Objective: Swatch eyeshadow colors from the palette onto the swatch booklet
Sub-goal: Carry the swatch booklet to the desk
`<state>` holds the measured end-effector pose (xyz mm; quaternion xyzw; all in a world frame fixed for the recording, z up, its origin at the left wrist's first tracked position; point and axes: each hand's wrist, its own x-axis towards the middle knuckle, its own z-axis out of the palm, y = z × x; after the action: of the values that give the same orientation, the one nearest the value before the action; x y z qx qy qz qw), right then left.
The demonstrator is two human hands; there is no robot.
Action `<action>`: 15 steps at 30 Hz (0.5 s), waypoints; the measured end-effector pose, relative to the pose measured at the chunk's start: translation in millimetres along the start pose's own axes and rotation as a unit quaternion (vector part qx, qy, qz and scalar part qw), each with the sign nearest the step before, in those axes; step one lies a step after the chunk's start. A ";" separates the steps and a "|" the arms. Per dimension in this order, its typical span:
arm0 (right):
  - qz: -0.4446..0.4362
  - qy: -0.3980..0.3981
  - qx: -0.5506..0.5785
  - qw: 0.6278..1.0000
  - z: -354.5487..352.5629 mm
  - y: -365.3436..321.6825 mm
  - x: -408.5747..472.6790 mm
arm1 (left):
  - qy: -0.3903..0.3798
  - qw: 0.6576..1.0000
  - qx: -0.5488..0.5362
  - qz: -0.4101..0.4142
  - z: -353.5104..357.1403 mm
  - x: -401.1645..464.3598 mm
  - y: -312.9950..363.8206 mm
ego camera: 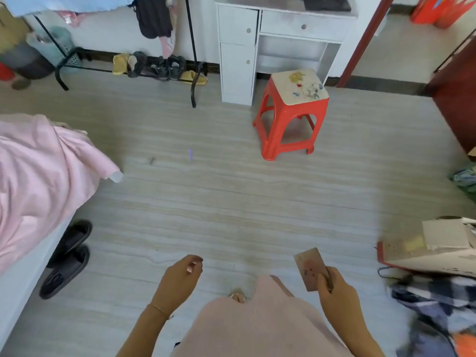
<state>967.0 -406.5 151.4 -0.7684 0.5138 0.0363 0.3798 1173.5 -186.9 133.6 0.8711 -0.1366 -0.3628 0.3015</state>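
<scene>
Bright, even daylight, faint shadows, soft overall blur, wide-angle bending and smearing at the edges.

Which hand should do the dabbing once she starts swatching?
Probably the left hand: it carries only a small rose-gold item, whereas the right hand grips the flat pinkish palette, so it is occupied.

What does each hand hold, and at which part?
Right hand grips the flat pinkish rectangular palette by its lower corner. Left hand pinches a small rose-gold object.
</scene>
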 end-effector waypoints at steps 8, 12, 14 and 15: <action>0.063 0.028 0.040 0.997 -12.9 -49.6 113.5 | 0.002 0.999 -0.038 -0.003 -23.3 127.4 75.3; 0.065 0.009 0.026 0.997 -31.1 -83.9 186.7 | -0.003 0.999 -0.040 -0.037 -36.0 176.6 105.7; 0.043 0.003 0.019 0.999 -40.7 -106.7 226.5 | 0.004 0.998 -0.041 -0.040 -47.5 201.9 123.7; 0.030 -0.003 0.011 0.999 -44.5 -119.3 247.5 | 0.006 0.999 -0.038 -0.038 -54.5 215.7 133.3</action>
<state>1165.7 -600.8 137.8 -0.7483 0.5359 0.0442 0.3885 1360.8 -366.2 128.5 0.8655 -0.0876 -0.3741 0.3213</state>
